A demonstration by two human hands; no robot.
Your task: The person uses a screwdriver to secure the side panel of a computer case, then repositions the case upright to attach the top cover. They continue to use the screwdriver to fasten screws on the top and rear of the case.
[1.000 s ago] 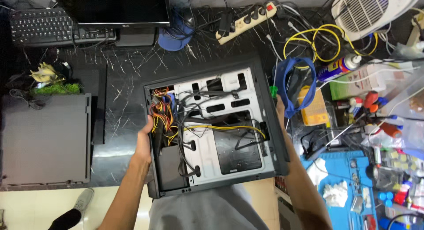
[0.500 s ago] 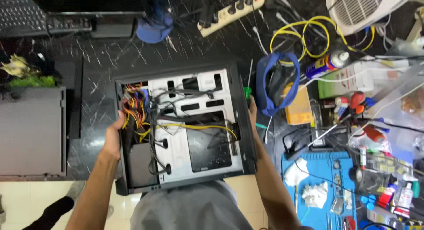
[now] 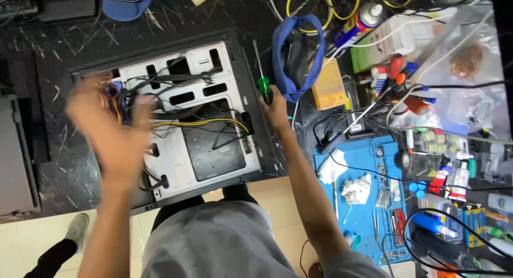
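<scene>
An open black computer case (image 3: 243,69) lies flat on the dark marble table, showing its metal tray and yellow and black cables (image 3: 203,123). My left hand (image 3: 109,131) hovers over the case's left part, blurred by motion, fingers apart and holding nothing. My right hand (image 3: 277,111) is at the case's right edge. Its fingers are closed on the lower end of a green-handled screwdriver (image 3: 264,87) that lies along that edge with its shaft pointing away from me.
Right of the case lie a blue strap loop (image 3: 294,53), an orange box (image 3: 328,85), a spray can (image 3: 358,24) and a blue work mat (image 3: 368,214) with small tools and tissues. A grey side panel (image 3: 16,155) lies at the left. Cables clutter the far right.
My left hand has left the case's left edge and swings up over it. My right hand has shifted from the case's right edge onto the screwdriver. The view has moved closer.
</scene>
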